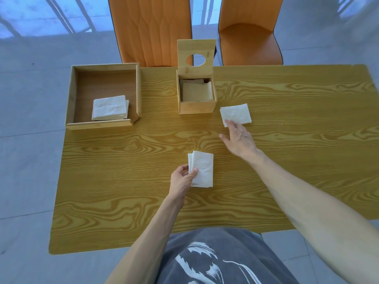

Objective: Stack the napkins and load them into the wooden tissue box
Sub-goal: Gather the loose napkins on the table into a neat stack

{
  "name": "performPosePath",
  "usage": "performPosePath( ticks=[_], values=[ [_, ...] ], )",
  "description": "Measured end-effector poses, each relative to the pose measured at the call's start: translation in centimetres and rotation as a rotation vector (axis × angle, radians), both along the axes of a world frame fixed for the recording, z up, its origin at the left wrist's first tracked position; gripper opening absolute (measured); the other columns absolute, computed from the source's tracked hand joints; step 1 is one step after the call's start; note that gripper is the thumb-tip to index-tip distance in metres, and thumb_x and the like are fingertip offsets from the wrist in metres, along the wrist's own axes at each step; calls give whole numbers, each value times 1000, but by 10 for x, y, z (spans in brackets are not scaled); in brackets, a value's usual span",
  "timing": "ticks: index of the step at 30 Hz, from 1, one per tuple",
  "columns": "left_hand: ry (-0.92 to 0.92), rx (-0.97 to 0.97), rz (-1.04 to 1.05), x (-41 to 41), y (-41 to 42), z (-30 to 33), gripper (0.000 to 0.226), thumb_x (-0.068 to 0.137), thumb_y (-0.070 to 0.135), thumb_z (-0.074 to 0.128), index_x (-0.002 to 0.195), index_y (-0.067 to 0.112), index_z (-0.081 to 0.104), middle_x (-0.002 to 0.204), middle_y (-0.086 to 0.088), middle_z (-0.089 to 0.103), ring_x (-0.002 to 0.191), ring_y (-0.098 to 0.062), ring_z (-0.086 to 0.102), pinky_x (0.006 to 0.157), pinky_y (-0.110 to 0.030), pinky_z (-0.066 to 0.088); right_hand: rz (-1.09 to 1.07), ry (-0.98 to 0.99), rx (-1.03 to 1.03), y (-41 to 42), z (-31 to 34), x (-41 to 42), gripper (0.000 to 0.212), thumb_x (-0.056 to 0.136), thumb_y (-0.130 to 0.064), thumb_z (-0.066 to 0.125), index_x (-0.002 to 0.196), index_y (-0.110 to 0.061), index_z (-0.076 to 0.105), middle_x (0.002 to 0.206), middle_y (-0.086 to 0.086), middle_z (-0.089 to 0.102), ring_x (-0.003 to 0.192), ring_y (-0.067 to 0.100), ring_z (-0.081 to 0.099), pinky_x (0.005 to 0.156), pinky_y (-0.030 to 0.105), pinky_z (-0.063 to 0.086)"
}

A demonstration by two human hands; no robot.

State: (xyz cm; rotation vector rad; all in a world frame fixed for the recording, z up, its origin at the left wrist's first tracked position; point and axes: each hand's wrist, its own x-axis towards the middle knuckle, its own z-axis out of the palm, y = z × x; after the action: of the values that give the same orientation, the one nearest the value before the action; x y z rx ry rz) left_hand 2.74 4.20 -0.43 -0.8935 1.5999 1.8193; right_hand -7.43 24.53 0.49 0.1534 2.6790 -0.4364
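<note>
My left hand [183,178] pinches a small stack of white folded napkins [203,169] by its left edge, at the middle of the table. My right hand [239,138] reaches forward with fingers spread, its fingertips touching the near edge of another white napkin [235,113] lying flat on the table. That napkin lies just right of the wooden tissue box [195,106], whose lid [195,49] with a round hole stands open. Inside the box lie folded napkins [196,91].
A low wooden tray [70,95] at the table's far left holds another pile of white napkins [109,107]. Two orange chairs [152,29] stand behind the far edge. The wood-grain table [123,181] ends close to my body.
</note>
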Motion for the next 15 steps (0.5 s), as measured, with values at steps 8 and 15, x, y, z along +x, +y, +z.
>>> performPosePath(
  ticks=[8, 15],
  values=[
    [23, -18, -24, 5, 1, 1, 38, 91, 18, 69, 126, 8, 58, 111, -8, 72, 87, -16, 70, 62, -20, 51, 19, 149, -14, 7, -4, 51, 29, 102, -28, 48, 118, -12, 66, 126, 8, 63, 116, 31, 54, 98, 43, 45],
    [62, -22, -35, 12, -1, -2, 40, 91, 17, 68, 128, 5, 57, 114, -10, 71, 87, -11, 68, 61, -16, 50, -5, 213, -80, 16, -6, 100, 22, 97, -30, 57, 106, -14, 68, 96, -1, 73, 98, 24, 63, 91, 44, 49]
  ],
)
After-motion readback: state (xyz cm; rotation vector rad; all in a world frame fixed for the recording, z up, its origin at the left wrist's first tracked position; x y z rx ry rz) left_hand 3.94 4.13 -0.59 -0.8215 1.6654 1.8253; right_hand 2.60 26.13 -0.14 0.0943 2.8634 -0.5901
